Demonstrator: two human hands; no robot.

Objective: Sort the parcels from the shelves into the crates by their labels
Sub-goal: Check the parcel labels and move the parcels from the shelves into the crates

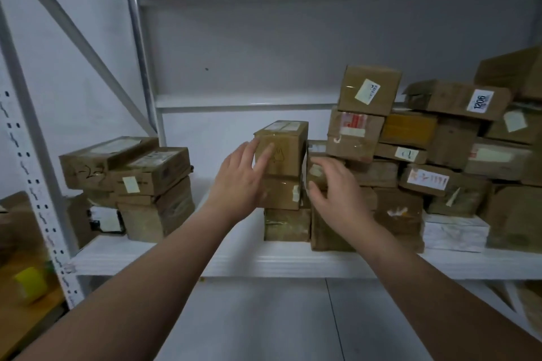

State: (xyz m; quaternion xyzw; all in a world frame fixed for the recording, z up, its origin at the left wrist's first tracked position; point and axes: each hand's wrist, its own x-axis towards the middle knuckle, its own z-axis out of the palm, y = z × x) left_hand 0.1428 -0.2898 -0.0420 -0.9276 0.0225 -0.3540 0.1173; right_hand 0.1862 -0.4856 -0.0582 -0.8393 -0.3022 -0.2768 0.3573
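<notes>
Cardboard parcels stand stacked on a white shelf (176, 258). In the middle is a narrow stack whose top parcel (289, 143) is brown with a pale label on top. My left hand (239, 182) reaches up with straight fingers, its fingertips touching the front left of that top parcel. My right hand (334, 187) hovers just right of the stack with fingers spread and slightly bent, in front of a lower parcel (316, 155); I cannot tell if it touches. Neither hand holds anything.
A second pile of parcels (129, 176) sits at the shelf's left. A large heap (457, 161), one box marked 1206 (481, 101), fills the right. A slanted metal brace (88, 47) and a perforated upright (38, 193) stand left. A yellow object (30, 284) lies below left.
</notes>
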